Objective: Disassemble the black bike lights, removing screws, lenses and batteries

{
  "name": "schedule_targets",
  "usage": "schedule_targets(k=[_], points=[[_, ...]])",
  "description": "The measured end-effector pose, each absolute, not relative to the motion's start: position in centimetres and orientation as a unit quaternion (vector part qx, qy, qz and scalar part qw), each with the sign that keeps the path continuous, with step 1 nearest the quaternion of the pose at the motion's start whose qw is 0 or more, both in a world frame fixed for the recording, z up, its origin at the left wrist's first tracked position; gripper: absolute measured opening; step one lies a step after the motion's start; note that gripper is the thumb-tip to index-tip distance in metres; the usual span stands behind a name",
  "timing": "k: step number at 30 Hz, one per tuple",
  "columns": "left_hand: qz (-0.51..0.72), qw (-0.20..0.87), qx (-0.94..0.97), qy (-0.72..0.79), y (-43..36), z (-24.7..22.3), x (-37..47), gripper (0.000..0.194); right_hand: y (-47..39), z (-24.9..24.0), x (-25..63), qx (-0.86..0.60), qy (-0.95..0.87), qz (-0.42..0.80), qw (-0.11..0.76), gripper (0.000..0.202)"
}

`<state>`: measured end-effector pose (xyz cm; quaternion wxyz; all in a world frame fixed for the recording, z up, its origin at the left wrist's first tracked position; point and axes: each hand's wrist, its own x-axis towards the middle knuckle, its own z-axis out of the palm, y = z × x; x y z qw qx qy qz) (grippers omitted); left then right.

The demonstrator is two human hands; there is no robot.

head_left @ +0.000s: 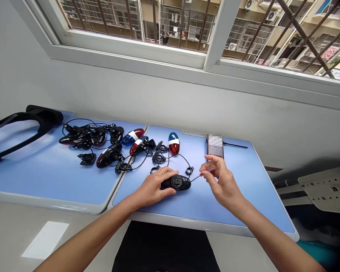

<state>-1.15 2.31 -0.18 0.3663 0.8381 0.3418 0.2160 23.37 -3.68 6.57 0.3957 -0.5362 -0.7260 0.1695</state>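
Note:
My left hand (155,186) is closed round the left part of a black oval bike light housing (184,183) with a round ridged mount on top. It holds the housing against the blue table. Between the thumb and fingers of my right hand (222,181) is a thin screwdriver (196,178) with a clear and red handle. The screwdriver slants down to the left, its tip at the right end of the housing; whether it sits in a screw is too small to tell. Close behind the housing lies a black ring clamp (189,170) on a thin cable.
A red and blue light (173,143) stands behind my hands, near a phone (215,146) showing a timer. More lights (110,155) with cables and clamps lie to the left. At far left is a black curved frame (41,124). The wall and window bound the table behind.

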Motion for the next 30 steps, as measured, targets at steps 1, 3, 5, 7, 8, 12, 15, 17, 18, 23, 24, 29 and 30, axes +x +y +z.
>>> schedule_targets(k=[1,3,5,7,8,12,15,17,18,23,24,29,30], points=[[0.218,0.373,0.835,0.341,2.4,-0.2,-1.2,0.056,-3.5,6.9,23.7,-0.525,-0.732,0.188,0.391,0.021],[0.220,0.384,0.831,0.337,2.5,-0.1,-1.3,0.055,-3.2,7.9,24.5,-0.478,-0.776,0.213,0.351,0.011],[0.220,0.392,0.827,0.338,2.6,-0.1,-1.3,0.055,-2.9,8.9,24.9,-0.425,-0.830,0.222,0.284,0.016],[0.219,0.397,0.823,0.342,2.6,-0.1,-1.3,0.055,-2.8,9.4,24.7,-0.425,-0.856,0.190,0.224,0.018],[0.219,0.397,0.822,0.344,2.6,-0.1,-1.2,0.055,-2.8,9.5,24.5,-0.446,-0.856,0.154,0.210,0.017],[0.225,0.392,0.822,0.346,2.4,-0.1,-1.2,0.055,-3.0,8.1,23.4,-0.534,-0.801,0.024,0.270,0.015],[0.223,0.388,0.826,0.342,2.4,-0.1,-1.2,0.055,-3.4,6.9,23.0,-0.549,-0.733,0.091,0.390,0.015],[0.223,0.388,0.827,0.340,2.4,0.0,-1.2,0.055,-3.7,6.7,23.1,-0.546,-0.684,0.173,0.452,0.021],[0.223,0.389,0.827,0.339,2.4,0.0,-1.2,0.055,-3.7,6.7,23.2,-0.540,-0.668,0.213,0.465,0.020],[0.231,0.386,0.829,0.331,2.4,-0.2,-1.3,0.055,-3.7,7.0,23.4,-0.520,-0.663,0.246,0.480,0.010],[0.233,0.384,0.830,0.331,2.4,-0.2,-1.3,0.055,-3.7,7.0,23.2,-0.519,-0.668,0.214,0.488,0.009],[0.235,0.382,0.831,0.329,2.4,-0.3,-1.3,0.056,-3.5,7.2,22.6,-0.469,-0.709,0.140,0.508,0.017],[0.234,0.383,0.831,0.329,2.4,-0.3,-1.3,0.056,-3.6,7.2,22.5,-0.463,-0.717,0.140,0.502,0.021]])
